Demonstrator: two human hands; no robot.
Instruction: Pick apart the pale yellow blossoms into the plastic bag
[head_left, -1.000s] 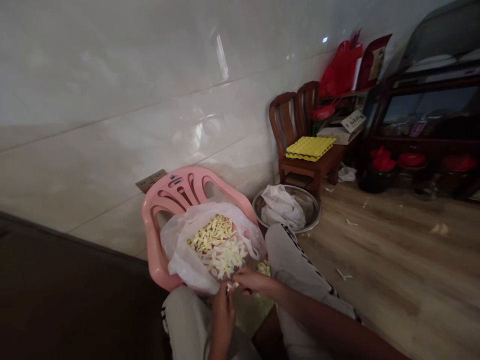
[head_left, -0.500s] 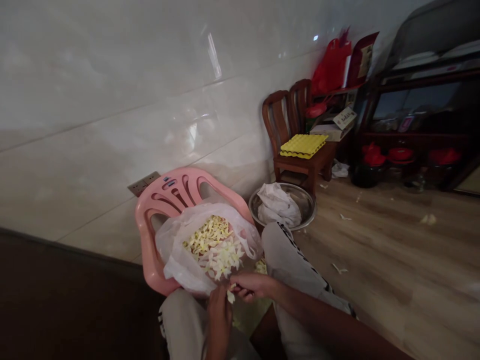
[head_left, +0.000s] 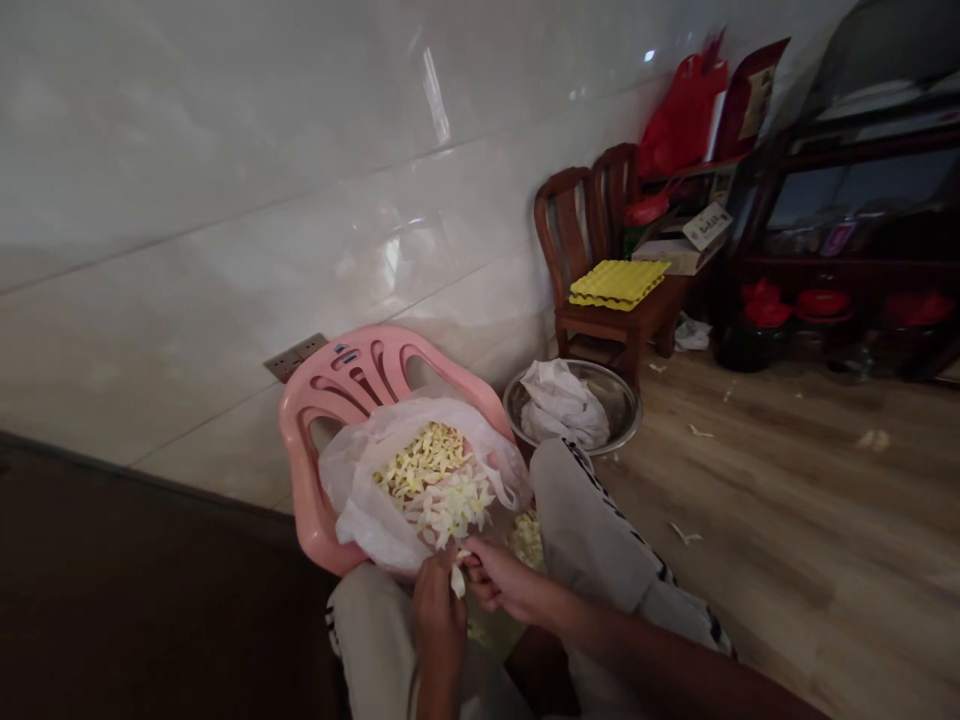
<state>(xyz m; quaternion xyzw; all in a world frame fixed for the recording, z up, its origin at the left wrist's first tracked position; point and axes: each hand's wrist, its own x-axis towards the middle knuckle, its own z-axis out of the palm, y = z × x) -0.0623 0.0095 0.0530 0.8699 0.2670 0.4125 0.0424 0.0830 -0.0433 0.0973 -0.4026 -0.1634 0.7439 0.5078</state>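
Both of my hands meet just in front of a white plastic bag (head_left: 358, 520) that lies open on a pink plastic chair (head_left: 306, 480). In the bag are yellowish flower pieces (head_left: 427, 455) and, nearer to me, whiter blossoms (head_left: 454, 505). My left hand (head_left: 437, 605) is closed beside a small white flower (head_left: 458, 580), its fingers pressed around it. From the right, my right hand (head_left: 499, 580) pinches at the same flower, fingers curled. More pale pieces (head_left: 527, 540) show below the bag, between my knees.
A metal basin (head_left: 626, 415) holding a whitish bag (head_left: 562, 405) stands right of the chair. Behind it, a wooden chair (head_left: 559, 225) carries yellow egg trays (head_left: 619, 284). Red-covered jars (head_left: 757, 325) stand farther right. White scraps lie on the wooden floor (head_left: 787, 500).
The view has shifted slightly, so the surroundings sit a little farther right and higher. My hands remain together at the white flower, with my right hand's fingers a little differently placed.
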